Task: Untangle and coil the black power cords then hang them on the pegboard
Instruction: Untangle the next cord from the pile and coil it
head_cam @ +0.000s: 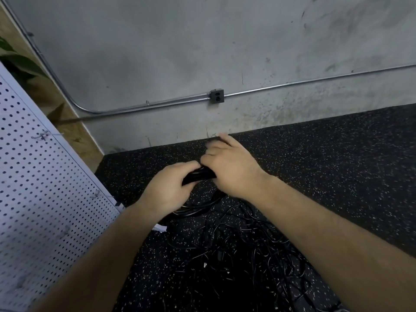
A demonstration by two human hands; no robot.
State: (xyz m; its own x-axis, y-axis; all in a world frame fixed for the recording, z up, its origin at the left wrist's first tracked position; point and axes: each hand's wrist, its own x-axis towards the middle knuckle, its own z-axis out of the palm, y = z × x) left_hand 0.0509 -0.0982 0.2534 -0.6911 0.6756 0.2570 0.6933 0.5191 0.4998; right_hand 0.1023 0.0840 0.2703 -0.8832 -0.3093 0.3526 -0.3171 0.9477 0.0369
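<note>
A coiled black power cord (198, 176) hangs in front of me as a bundle of loops. My left hand (166, 190) grips the top of the bundle, fingers curled round it. My right hand (227, 167) holds the same bundle just to the right, its fingertips blurred. The lower loops (195, 210) sag below my hands. A tangled heap of thin black cords (243, 251) lies on the speckled black floor beneath my arms. The white pegboard (45, 188) leans at the left with small metal hooks (42, 135) on it.
A grey concrete wall (202, 52) rises ahead, carrying a metal conduit (292, 83) and an outlet box (217, 96). A plant leaf (20, 64) shows at the upper left against a wooden panel. A white tag (160, 227) lies near the pegboard's foot.
</note>
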